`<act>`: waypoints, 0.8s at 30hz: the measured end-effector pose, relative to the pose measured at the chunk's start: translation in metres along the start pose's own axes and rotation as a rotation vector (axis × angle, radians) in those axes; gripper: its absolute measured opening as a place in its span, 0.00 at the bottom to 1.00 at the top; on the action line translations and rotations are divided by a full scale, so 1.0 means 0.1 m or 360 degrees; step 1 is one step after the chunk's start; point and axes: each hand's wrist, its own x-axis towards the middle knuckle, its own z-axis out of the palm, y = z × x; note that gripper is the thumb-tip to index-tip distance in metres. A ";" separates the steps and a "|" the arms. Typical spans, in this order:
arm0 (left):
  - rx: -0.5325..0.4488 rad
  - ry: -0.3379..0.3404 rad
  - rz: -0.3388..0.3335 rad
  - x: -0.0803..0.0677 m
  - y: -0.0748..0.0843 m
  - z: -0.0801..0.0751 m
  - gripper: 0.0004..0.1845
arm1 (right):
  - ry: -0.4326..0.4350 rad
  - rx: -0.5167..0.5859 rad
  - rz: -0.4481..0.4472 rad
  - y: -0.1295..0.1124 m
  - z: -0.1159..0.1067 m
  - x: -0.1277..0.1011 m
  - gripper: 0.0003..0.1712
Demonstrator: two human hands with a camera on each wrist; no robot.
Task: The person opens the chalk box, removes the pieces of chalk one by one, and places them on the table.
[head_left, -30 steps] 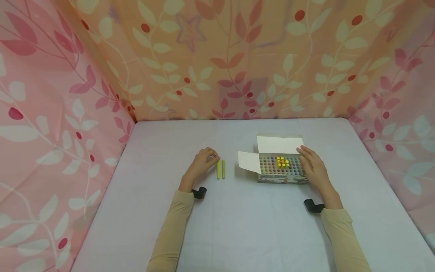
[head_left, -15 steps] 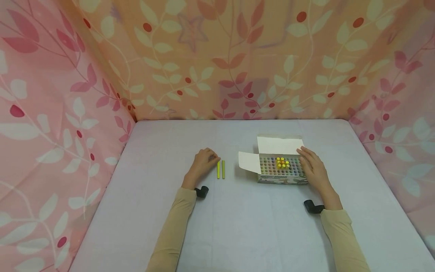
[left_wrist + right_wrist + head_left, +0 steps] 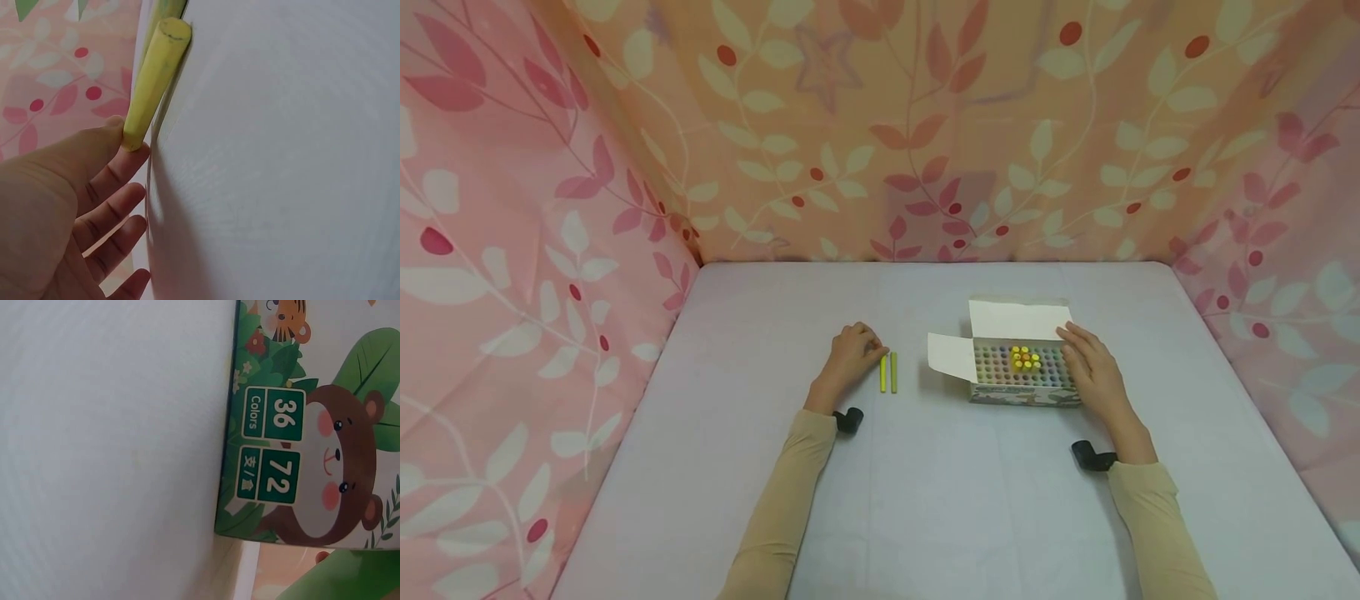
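Note:
In the head view my left hand [image 3: 852,357] pinches the far end of a yellow chalk stick [image 3: 883,375] between thumb and index finger. The left wrist view shows the same pinch at one end of the chalk stick [image 3: 153,87], the other fingers loosely bent. Beside it lies a duller, olive-yellow stick [image 3: 894,373], nearly parallel. My right hand [image 3: 1096,371] rests along the right end of a lidded cardboard box [image 3: 1022,395], fingers extended. Many coloured chalk ends show inside, with a raised cluster of yellow sticks [image 3: 1025,360] in the middle.
The box's white lid flap [image 3: 1021,320] stands open at the back and a side flap [image 3: 952,357] sticks out left. Its printed side [image 3: 325,456] reads 36 colors, 72. A white table [image 3: 940,500] lies below, with patterned curtains [image 3: 880,125] around it.
My left hand has shifted very slightly right, its wrist turning a little, with its fingertips still at the chalk's end. The right hand and the box stay where they were.

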 end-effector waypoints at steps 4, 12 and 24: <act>0.0014 -0.0007 -0.0003 0.01 0.00 0.01 0.13 | -0.0006 0.0026 -0.0014 0.00 -0.01 0.00 0.22; 0.0017 0.0015 -0.0001 0.02 -0.02 0.02 0.11 | -0.0020 0.0028 -0.0020 0.00 -0.02 0.01 0.22; 0.0018 0.0038 0.0005 0.03 0.00 0.01 0.10 | -0.0001 0.0014 -0.0037 0.01 0.00 0.01 0.22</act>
